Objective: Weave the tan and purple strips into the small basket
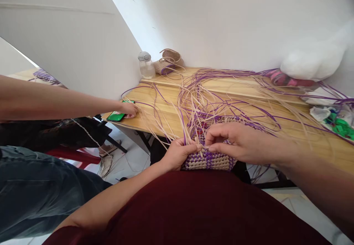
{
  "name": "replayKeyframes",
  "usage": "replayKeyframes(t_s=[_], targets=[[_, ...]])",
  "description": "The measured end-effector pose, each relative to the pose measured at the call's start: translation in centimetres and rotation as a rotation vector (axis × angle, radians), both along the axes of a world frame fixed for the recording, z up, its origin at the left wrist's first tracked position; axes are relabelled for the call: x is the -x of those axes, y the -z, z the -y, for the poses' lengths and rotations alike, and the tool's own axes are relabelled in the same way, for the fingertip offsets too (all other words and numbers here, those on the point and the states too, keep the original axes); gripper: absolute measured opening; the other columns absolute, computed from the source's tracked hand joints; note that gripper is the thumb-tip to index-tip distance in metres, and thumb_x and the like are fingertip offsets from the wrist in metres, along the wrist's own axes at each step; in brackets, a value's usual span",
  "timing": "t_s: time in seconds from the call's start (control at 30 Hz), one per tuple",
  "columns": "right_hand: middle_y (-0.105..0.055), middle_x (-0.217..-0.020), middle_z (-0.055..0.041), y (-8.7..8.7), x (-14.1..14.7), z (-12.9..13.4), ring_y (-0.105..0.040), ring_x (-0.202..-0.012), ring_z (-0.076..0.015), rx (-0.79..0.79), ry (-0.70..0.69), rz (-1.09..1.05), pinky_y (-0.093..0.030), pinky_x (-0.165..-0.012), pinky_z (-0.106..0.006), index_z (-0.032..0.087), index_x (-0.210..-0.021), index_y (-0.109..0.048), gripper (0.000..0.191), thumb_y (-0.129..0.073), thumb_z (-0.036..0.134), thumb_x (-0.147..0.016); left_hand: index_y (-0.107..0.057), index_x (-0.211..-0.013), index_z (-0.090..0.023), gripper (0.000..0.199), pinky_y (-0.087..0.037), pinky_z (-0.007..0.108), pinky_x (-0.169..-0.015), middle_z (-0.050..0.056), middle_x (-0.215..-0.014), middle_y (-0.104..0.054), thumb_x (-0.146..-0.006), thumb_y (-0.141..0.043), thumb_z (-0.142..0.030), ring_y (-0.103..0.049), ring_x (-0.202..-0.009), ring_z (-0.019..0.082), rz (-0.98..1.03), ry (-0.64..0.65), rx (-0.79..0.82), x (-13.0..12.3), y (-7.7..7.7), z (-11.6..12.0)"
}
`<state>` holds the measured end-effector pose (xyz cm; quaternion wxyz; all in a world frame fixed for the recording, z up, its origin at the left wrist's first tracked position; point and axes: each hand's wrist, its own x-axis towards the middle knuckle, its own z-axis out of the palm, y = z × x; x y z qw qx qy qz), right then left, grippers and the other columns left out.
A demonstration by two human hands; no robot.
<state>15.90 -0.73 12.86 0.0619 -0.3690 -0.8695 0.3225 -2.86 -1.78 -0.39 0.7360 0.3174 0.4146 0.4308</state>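
A half-woven basket (pixel 208 160) in beige and purple checks rests against my front at the table edge, with long loose strands (pixel 199 94) fanning out from its top. My left hand (pixel 178 153) is closed at its left side, thumb and fingers pinching the beige strands by the rim. On the right, my right hand (pixel 232 140) is closed too, its thumb and forefinger pinched at the weave close to my left thumb. Whatever lies between those right fingertips is too small to make out clearly.
Another person's hand (pixel 129 109) reaches in from the left over a phone (pixel 116 116) with a green screen. At the back stand a clear bottle (pixel 146 68) and small woven pieces (pixel 168 62). A white plastic bag (pixel 312 62) and green material (pixel 343 125) lie at right.
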Motion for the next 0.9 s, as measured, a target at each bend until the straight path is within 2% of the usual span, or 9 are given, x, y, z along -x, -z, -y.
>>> replayKeyframes(t_s=[0.1,0.17,0.3,0.43,0.6,0.73,0.9], targets=[[-0.068,-0.090,-0.0024,1.4,0.9,-0.3,-0.059,-0.080,-0.0132,0.249,0.025,-0.219,-0.045,-0.073,-0.026,0.018,-0.084,-0.063,0.010,-0.061,0.028,-0.085,-0.068,-0.071,-0.012,0.024,-0.043,0.026,-0.064,0.001,-0.065,-0.065,-0.058,-0.084,-0.024,-0.056,-0.060,0.011,0.008,0.034,-0.078,0.1,0.2,0.0],[-0.068,-0.087,-0.0026,2.6,1.2,-1.0,-0.060,-0.077,-0.0126,0.372,0.097,-0.323,-0.047,-0.071,-0.026,0.016,-0.083,-0.063,0.012,-0.066,0.028,-0.081,-0.069,-0.072,-0.012,0.023,-0.043,0.026,-0.065,0.001,-0.066,-0.065,-0.059,-0.084,-0.025,-0.056,-0.061,0.011,-0.006,0.038,-0.092,0.2,0.3,0.0],[-0.066,-0.071,-0.0009,4.0,1.4,-2.1,-0.057,-0.063,-0.0092,0.387,0.255,-0.413,-0.046,-0.060,-0.022,0.014,-0.076,-0.064,0.016,-0.073,0.028,-0.075,-0.067,-0.068,-0.013,0.025,-0.041,0.026,-0.065,0.000,-0.066,-0.064,-0.059,-0.085,-0.027,-0.053,-0.061,0.010,-0.067,0.016,-0.108,0.3,0.2,-0.1],[-0.064,-0.065,0.0001,3.8,1.3,-1.8,-0.059,-0.057,-0.0097,0.513,0.330,-0.466,-0.046,-0.053,-0.021,0.014,-0.079,-0.063,0.024,-0.076,0.034,-0.074,-0.069,-0.071,-0.013,0.025,-0.041,0.026,-0.067,0.001,-0.067,-0.065,-0.060,-0.085,-0.029,-0.054,-0.063,0.010,-0.051,0.034,-0.118,0.3,0.2,0.0],[-0.070,-0.081,-0.0056,2.9,0.8,-0.7,-0.064,-0.069,-0.0105,0.672,0.266,-0.520,-0.054,-0.069,-0.025,0.013,-0.089,-0.064,0.027,-0.070,0.039,-0.083,-0.071,-0.074,-0.012,0.025,-0.041,0.026,-0.068,0.002,-0.070,-0.066,-0.061,-0.085,-0.029,-0.055,-0.065,0.011,-0.009,0.042,-0.130,0.2,0.2,0.0],[-0.070,-0.087,-0.0068,3.1,0.7,-0.6,-0.064,-0.075,-0.0120,0.663,0.215,-0.542,-0.054,-0.072,-0.028,0.014,-0.089,-0.061,0.026,-0.069,0.038,-0.083,-0.071,-0.071,-0.012,0.026,-0.040,0.025,-0.067,0.001,-0.068,-0.066,-0.059,-0.085,-0.030,-0.054,-0.063,0.010,-0.040,0.017,-0.128,0.1,0.2,0.0],[-0.065,-0.071,-0.0012,3.5,1.1,-1.2,-0.058,-0.061,-0.0090,0.459,0.314,-0.446,-0.048,-0.059,-0.022,0.015,-0.085,-0.063,0.022,-0.070,0.035,-0.080,-0.068,-0.068,-0.012,0.027,-0.040,0.026,-0.066,0.001,-0.066,-0.064,-0.058,-0.085,-0.031,-0.053,-0.062,0.010,-0.087,0.011,-0.140,0.2,0.0,0.1]])
